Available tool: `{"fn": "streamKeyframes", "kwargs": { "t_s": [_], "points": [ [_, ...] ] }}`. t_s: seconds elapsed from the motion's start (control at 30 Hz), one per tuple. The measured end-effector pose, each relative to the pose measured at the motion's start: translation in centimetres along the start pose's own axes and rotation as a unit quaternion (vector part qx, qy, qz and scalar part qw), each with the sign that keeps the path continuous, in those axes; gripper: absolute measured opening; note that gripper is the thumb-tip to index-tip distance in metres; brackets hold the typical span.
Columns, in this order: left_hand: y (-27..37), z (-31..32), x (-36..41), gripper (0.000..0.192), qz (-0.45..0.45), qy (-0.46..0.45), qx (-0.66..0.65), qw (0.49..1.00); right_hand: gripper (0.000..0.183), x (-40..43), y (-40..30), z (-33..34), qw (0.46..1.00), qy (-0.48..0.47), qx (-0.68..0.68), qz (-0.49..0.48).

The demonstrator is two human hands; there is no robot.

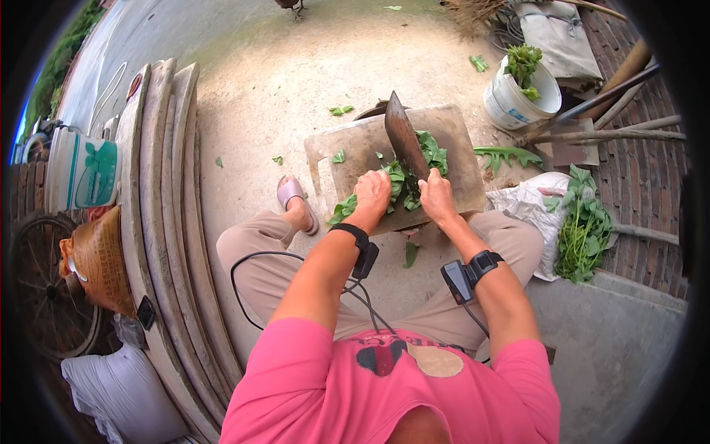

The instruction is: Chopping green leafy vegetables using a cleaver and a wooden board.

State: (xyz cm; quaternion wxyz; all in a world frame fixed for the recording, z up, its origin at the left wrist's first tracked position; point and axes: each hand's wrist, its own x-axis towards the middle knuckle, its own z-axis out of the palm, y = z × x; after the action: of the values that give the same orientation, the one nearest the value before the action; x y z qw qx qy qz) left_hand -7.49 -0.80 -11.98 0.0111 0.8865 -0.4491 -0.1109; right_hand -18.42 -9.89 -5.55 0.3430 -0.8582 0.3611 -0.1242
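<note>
My right hand [438, 197] grips the handle of a broad, rust-stained cleaver [406, 133], its blade pointing away from me over a worn cutting board [360, 133]. On the same board my left hand [373, 193] presses down on a bunch of green leaves [345, 210], its fingers curled around them close to the left of the blade. Cut leaves [434, 152] lie in a heap on the blade's right side. A few small leaf scraps [339, 156] are scattered at the board's left. The blade's lower edge is partly hidden among the leaves.
A white bucket [499, 100] with greens stands at the far right, near wooden poles [604, 136]. Leafy stems [582, 238] lie on a white woven sack [532, 194]. Stacked planks [166, 222] line the left, with a phone [146, 312] on them. A bird [291, 5] stands at the top.
</note>
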Motion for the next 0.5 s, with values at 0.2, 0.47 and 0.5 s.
{"fn": "streamKeyframes", "kwargs": {
  "t_s": [0.2,0.47,0.5],
  "points": [
    [0.2,1.2,0.5,0.018,-0.026,-0.024,0.009,0.999,0.017,-2.3,-0.4,-1.1,0.992,-0.109,-0.048,0.046],
    [0.7,-1.7,-0.9,0.027,-0.094,-0.056,0.203,0.973,0.016,-2.0,1.2,-0.7,0.982,-0.156,-0.056,0.089],
    [0.2,-0.9,-0.7,0.027,-0.097,-0.055,0.203,0.973,0.016,-1.7,0.7,-0.7,0.982,-0.157,-0.056,0.087]
  ]
}}
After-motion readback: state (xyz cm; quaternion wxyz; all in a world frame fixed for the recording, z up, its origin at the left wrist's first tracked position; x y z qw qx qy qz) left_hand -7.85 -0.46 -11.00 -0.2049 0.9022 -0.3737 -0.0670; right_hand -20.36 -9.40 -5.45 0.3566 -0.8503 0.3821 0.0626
